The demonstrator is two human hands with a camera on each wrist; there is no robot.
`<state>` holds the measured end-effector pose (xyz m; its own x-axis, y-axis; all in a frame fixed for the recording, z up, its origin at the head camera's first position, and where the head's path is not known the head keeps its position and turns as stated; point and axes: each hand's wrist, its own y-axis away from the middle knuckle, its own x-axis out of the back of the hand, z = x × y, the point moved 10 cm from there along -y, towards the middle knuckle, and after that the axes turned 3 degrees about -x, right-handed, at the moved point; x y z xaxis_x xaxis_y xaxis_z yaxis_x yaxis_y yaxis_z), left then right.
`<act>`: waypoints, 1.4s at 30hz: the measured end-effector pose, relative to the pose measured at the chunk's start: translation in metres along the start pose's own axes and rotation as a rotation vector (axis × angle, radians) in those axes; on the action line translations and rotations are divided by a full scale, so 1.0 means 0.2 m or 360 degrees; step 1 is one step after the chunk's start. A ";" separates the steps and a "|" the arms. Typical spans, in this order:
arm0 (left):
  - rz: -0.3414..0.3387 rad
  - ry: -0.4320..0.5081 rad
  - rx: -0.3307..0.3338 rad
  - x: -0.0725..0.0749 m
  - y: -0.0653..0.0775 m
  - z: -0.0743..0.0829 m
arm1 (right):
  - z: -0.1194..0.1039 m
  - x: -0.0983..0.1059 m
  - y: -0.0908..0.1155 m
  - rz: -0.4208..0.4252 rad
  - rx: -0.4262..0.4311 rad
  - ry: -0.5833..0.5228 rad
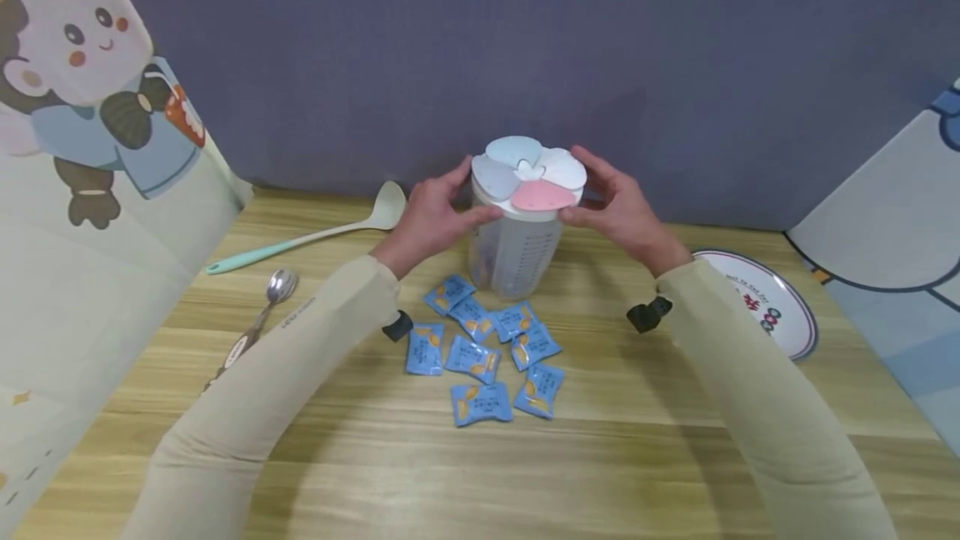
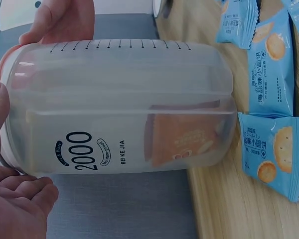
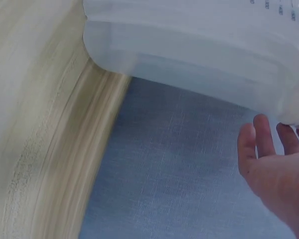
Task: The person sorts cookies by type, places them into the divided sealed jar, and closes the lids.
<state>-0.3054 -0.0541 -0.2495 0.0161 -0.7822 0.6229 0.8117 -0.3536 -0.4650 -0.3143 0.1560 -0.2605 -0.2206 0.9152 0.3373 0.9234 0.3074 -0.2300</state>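
A clear plastic storage jar (image 1: 525,252) stands upright on the wooden table, with measuring marks down its side. Its lid (image 1: 547,196) has petal-shaped flaps in pink, white, grey and pale blue. On the lid's left edge my left hand (image 1: 435,215) grips with the thumb in front and the fingers around the side. My right hand (image 1: 622,211) holds the opposite edge in the same way. Through the wall, the left wrist view shows an orange packet (image 2: 184,139) at the jar's bottom. Several blue biscuit packets (image 1: 472,358) lie loose in front of the jar.
On the left lie a ladle (image 1: 386,205) with a mint-green handle and a metal spoon (image 1: 281,286), partly covered by the left sleeve. A white plate (image 1: 791,319) with a dark rim sits at the right, behind the right forearm. A grey-blue panel (image 1: 480,48) closes off the back.
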 end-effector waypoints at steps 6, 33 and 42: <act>0.0034 0.0036 -0.0068 0.02 0.01 0.01 | -0.01 0.00 0.03 0.0104 0.0055 -0.0068; 0.0039 0.0330 -0.0046 0.02 0.04 -0.04 | -0.03 0.00 0.10 0.0368 0.0208 -0.0012; 0.0055 0.0421 -0.0055 0.03 0.04 -0.05 | -0.03 -0.02 0.10 0.0361 0.0249 -0.0021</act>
<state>-0.3040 -0.0666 -0.2559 -0.1133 -0.8993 0.4224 0.7928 -0.3381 -0.5071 -0.2940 0.1572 -0.2605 -0.0190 0.9682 0.2494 0.8900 0.1300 -0.4370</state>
